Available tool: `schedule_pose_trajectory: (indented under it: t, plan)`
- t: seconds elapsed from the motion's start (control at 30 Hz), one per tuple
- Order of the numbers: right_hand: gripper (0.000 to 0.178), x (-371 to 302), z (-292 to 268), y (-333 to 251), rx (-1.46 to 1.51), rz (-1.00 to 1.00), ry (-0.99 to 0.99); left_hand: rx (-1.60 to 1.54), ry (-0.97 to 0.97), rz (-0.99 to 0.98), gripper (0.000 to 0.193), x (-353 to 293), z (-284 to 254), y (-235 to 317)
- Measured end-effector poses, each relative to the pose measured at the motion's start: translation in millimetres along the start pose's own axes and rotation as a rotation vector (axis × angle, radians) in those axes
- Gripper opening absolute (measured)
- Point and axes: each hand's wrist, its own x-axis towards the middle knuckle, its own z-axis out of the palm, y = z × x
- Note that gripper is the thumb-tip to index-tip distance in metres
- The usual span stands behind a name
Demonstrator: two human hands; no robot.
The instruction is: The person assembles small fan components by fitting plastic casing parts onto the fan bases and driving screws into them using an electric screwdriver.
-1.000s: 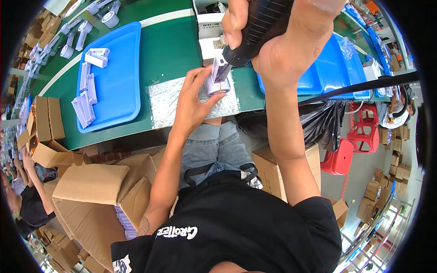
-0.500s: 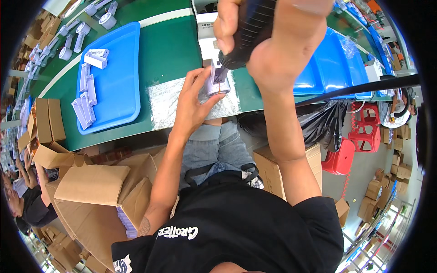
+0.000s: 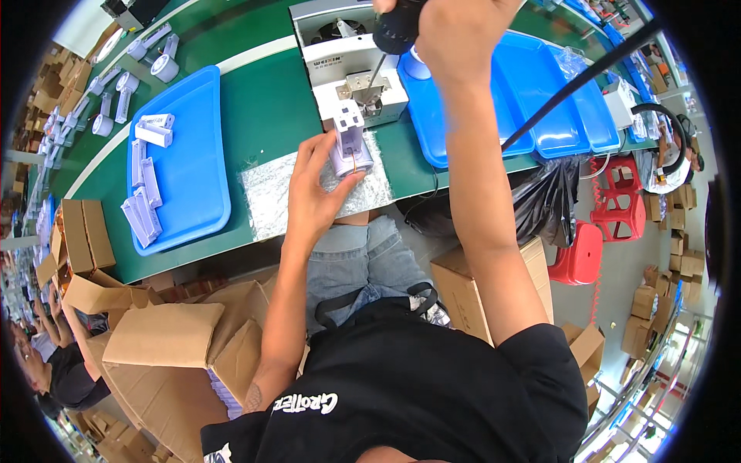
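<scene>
My left hand [image 3: 315,181] is closed around a pale lavender plastic housing [image 3: 350,143] with a rounded base, thumb and fingers on either side of it. A thin orange wire shows near the base. The housing stands on a crinkled silvery sheet [image 3: 270,197] at the table's front edge. My right hand [image 3: 461,38] grips a black electric screwdriver [image 3: 398,29], partly cut off by the upper edge. Its thin bit slants down to the metal bracket on the front of a silver-white boxy machine [image 3: 316,63], just beyond the housing. Whether a screw sits on the bit is too small to tell.
A blue tray [image 3: 189,162] with several lavender plastic parts [image 3: 147,181] lies at left. More blue trays [image 3: 505,100] stand at right, behind a black cable [image 3: 583,85]. An open cardboard box [image 3: 162,332] is by my left arm. Red stools [image 3: 575,255] stand at right.
The screwdriver has moved from the housing's top to the machine's bracket, carried by my right hand. My left hand still holds the housing. The view has shifted, showing more of the machine.
</scene>
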Motion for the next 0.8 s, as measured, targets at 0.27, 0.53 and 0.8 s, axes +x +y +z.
schedule_pose_trajectory:
  t: [0.27, 0.53, 0.8]
  plan:
    - [0.043, -3, 3, -2, 0.008, 0.026, -0.098, 0.017, -0.006, 0.022, 0.069, 1, -3, 3]
    - [0.071, -12, 5, -22, 0.910, 0.149, -0.063, 0.031, 0.015, 0.029, 0.070, 3, 2, 5]
    - [0.090, -43, 0, -39, 0.285, 0.378, -0.124, 0.039, 0.018, 0.026, 0.072, 3, 1, 3]
